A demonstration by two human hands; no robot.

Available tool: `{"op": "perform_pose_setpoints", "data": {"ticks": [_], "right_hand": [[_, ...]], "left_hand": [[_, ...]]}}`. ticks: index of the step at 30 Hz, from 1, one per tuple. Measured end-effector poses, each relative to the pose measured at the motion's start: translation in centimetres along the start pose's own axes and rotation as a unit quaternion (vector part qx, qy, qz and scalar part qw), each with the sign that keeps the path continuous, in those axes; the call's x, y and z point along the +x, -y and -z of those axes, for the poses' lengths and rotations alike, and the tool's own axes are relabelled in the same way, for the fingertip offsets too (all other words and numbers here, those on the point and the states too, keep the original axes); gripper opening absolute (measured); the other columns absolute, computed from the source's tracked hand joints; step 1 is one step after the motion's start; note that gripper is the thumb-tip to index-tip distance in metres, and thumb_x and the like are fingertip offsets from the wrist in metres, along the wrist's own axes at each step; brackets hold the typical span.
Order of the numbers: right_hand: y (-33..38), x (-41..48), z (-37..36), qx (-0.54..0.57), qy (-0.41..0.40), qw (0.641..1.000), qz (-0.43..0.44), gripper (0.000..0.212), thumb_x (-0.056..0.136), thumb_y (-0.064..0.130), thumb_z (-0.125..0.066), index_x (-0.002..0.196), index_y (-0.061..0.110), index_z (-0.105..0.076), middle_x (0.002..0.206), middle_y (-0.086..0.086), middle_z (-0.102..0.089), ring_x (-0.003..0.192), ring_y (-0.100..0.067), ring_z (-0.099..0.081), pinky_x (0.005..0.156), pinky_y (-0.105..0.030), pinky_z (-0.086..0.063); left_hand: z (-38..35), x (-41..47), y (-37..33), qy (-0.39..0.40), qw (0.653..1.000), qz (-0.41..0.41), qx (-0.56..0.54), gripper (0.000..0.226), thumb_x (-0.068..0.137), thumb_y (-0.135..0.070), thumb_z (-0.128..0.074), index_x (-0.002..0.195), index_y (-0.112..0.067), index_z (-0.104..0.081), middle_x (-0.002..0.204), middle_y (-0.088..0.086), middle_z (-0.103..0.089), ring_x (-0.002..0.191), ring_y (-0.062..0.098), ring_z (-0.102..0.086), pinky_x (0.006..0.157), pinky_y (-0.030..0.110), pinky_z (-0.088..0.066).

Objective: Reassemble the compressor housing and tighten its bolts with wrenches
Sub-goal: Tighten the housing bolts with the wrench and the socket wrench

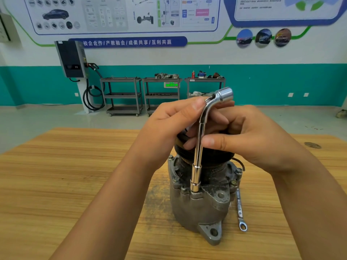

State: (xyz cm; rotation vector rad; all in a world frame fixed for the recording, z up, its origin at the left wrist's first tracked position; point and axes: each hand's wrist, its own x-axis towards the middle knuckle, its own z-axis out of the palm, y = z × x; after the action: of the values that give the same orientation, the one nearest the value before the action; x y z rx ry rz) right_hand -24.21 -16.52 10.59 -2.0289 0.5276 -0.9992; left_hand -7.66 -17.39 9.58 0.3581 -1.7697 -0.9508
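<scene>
Compressor [199, 207]: grey cast metal, rough and grimy, standing upright at the middle of the table [75, 184]; black grooved pulley [217, 156] on top, partly hidden by the hands; flat mounting ear with a round hole [213, 231] at its near foot; hex bolts [238, 170] seated round the upper flange.

Socket wrench [199, 147]: polished chrome, L-shaped, a socket at each end; long leg upright, lower socket seated on a bolt at the near side of the flange; upper socket angled up and to the right.

Left hand [169, 124]: fingers curled, thumb tip against the bend of the socket wrench, holding it there.

Right hand [244, 136]: thumb and fingers pinching the upright shaft below the bend.

Flat wrench [239, 209]: slim bright steel, ring end nearest the viewer, lying on the table just right of the compressor; stamped lettering along the shank, too small to read.

Table: pale wood, streaked grain, dark smudges round the compressor.

Background: blue banner [127, 42] on the wall reading 校企合作/产教融合/成果共享/互利共赢; dark wall charger [72, 59] with a looped black cable; three grey metal carts [123, 94] against a teal wall band, assorted parts on the right two.
</scene>
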Motion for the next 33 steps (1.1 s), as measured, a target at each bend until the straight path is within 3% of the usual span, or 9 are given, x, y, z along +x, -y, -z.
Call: {"op": "perform_pose_setpoints", "data": {"ticks": [3, 7, 10, 13, 16, 21, 27, 31, 33], "right_hand": [[-0.03, 0.07, -0.01, 0.006, 0.003, 1.000, -0.001, 0.019, 0.076, 0.008, -0.067, 0.094, 0.014, -0.068, 0.087, -0.001, -0.076, 0.088, -0.014, -0.072, 0.079, -0.018, -0.052], [-0.23, 0.23, -0.23, -0.003, -0.017, 1.000, 0.010, 0.019, 0.069, 0.013, -0.072, 0.083, 0.026, -0.073, 0.080, 0.001, -0.074, 0.082, -0.017, -0.072, 0.076, -0.023, -0.055], [-0.43, 0.34, -0.48, -0.042, -0.039, 0.998, 0.016, 0.025, 0.065, 0.021, -0.077, 0.090, 0.026, -0.072, 0.084, -0.008, -0.070, 0.081, -0.026, -0.068, 0.079, -0.037, -0.056], [-0.44, 0.40, -0.52, -0.067, -0.043, 0.997, 0.016, 0.027, 0.065, 0.027, -0.078, 0.091, 0.024, -0.070, 0.074, 0.003, -0.065, 0.070, -0.011, -0.061, 0.068, -0.028, -0.052], [-0.30, 0.38, -0.48, -0.076, -0.033, 0.996, 0.020, 0.023, 0.066, 0.028, -0.078, 0.088, 0.031, -0.070, 0.070, 0.011, -0.060, 0.066, -0.004, -0.056, 0.062, -0.019, -0.048], [-0.26, 0.40, -0.48, -0.088, -0.026, 0.995, 0.026, 0.026, 0.067, 0.028, -0.078, 0.089, 0.039, -0.069, 0.070, 0.012, -0.059, 0.065, -0.003, -0.055, 0.062, -0.018, -0.047], [-0.19, 0.39, -0.62, -0.095, -0.039, 0.995, 0.018, 0.029, 0.065, 0.028, -0.079, 0.092, 0.027, -0.069, 0.077, -0.008, -0.064, 0.068, -0.009, -0.057, 0.063, -0.026, -0.049], [-0.22, 0.35, -0.67, -0.089, -0.039, 0.995, 0.024, 0.020, 0.066, 0.027, -0.078, 0.085, 0.029, -0.070, 0.070, 0.006, -0.063, 0.065, -0.003, -0.057, 0.061, -0.018, -0.046], [-0.20, 0.29, -0.58, -0.087, -0.032, 0.995, 0.021, 0.016, 0.069, 0.023, -0.074, 0.084, 0.030, -0.072, 0.080, 0.000, -0.070, 0.075, -0.016, -0.066, 0.072, -0.030, -0.053]], "left_hand": [[0.02, -0.03, -0.13, 0.005, 1.000, 0.002, 0.007, 0.037, 0.092, -0.035, -0.041, 0.082, -0.023, -0.075, 0.087, 0.041, -0.049, 0.070, 0.051, -0.044, 0.057, 0.023, -0.040], [0.06, -0.03, 0.00, -0.013, 1.000, 0.010, 0.008, 0.033, 0.090, -0.034, -0.044, 0.095, -0.024, -0.075, 0.100, 0.044, -0.052, 0.089, 0.052, -0.053, 0.081, 0.053, -0.047], [0.08, -0.06, 0.08, -0.033, 0.999, 0.009, -0.006, 0.032, 0.091, -0.032, -0.045, 0.099, -0.024, -0.074, 0.109, 0.011, -0.069, 0.104, 0.025, -0.064, 0.088, 0.034, -0.050], [-0.14, -0.03, -0.38, -0.021, 1.000, -0.005, -0.003, 0.028, 0.091, -0.043, -0.050, 0.089, -0.032, -0.075, 0.108, -0.007, -0.070, 0.108, 0.014, -0.063, 0.087, 0.026, -0.049], [-0.09, -0.06, -0.45, -0.020, 1.000, -0.020, -0.002, 0.030, 0.083, -0.053, -0.050, 0.089, -0.035, -0.074, 0.110, -0.007, -0.069, 0.109, 0.017, -0.063, 0.088, 0.030, -0.048], [0.24, -0.09, -0.16, -0.014, 0.999, -0.024, -0.037, 0.024, 0.081, -0.047, -0.060, 0.092, -0.031, -0.074, 0.113, -0.003, -0.069, 0.110, 0.022, -0.062, 0.088, 0.032, -0.049], [0.35, -0.06, -0.07, 0.010, 0.997, -0.038, -0.063, 0.019, 0.076, -0.035, -0.067, 0.092, -0.028, -0.074, 0.112, -0.004, -0.069, 0.108, 0.016, -0.063, 0.085, 0.025, -0.050], [0.18, -0.06, -0.18, 0.009, 0.997, -0.028, -0.066, 0.017, 0.076, -0.033, -0.064, 0.088, -0.028, -0.075, 0.109, -0.007, -0.070, 0.103, 0.013, -0.064, 0.082, 0.023, -0.050], [0.25, -0.14, -0.02, -0.002, 0.998, -0.018, -0.055, 0.016, 0.077, -0.033, -0.063, 0.085, -0.028, -0.075, 0.107, -0.007, -0.070, 0.101, 0.022, -0.064, 0.081, 0.032, -0.051]]}}
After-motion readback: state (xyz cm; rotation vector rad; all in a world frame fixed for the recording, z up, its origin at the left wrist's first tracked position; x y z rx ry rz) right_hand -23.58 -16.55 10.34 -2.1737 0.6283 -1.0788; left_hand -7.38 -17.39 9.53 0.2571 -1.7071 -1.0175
